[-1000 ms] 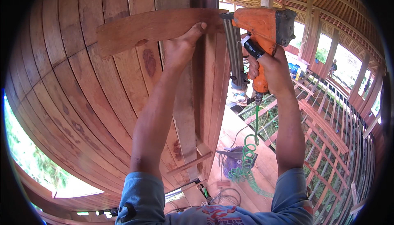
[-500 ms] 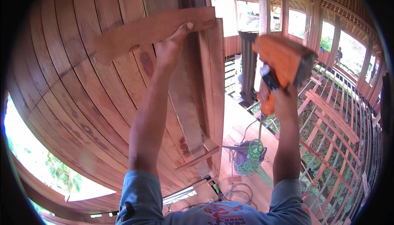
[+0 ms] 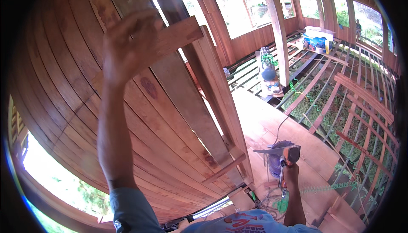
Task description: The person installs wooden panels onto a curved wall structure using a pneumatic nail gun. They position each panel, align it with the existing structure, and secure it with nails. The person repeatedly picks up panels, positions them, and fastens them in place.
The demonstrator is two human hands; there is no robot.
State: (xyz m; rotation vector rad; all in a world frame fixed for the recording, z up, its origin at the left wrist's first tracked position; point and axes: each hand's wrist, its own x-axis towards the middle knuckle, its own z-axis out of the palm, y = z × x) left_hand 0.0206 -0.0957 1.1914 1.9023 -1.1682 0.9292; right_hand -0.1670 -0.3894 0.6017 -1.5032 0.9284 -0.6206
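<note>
My left hand (image 3: 127,46) is raised, smeared by motion, in front of a short reddish-brown board (image 3: 180,39) lying across the long planks (image 3: 157,118). Whether it touches the board, and how its fingers lie, I cannot make out. Down at the lower right, my right hand (image 3: 291,174) is wrapped round an orange and black nail gun (image 3: 293,153), seen mostly end-on. The gun is beside a purple bucket (image 3: 273,165), where a grey saw blade (image 3: 270,151) sticks out. A green coiled hose (image 3: 325,187) runs near the right forearm.
A smaller strip of wood (image 3: 225,168) crosses the planks lower down. Pale floorboards (image 3: 272,124) lie to the right, bordered by an open grid of joists (image 3: 357,101) over the ground. A wooden post (image 3: 275,33) stands ahead. Cables (image 3: 265,203) tangle near my body.
My right hand has lowered the nail gun from shoulder height toward the bucket. My left hand has moved left from its grip on the short board. The view has swung right.
</note>
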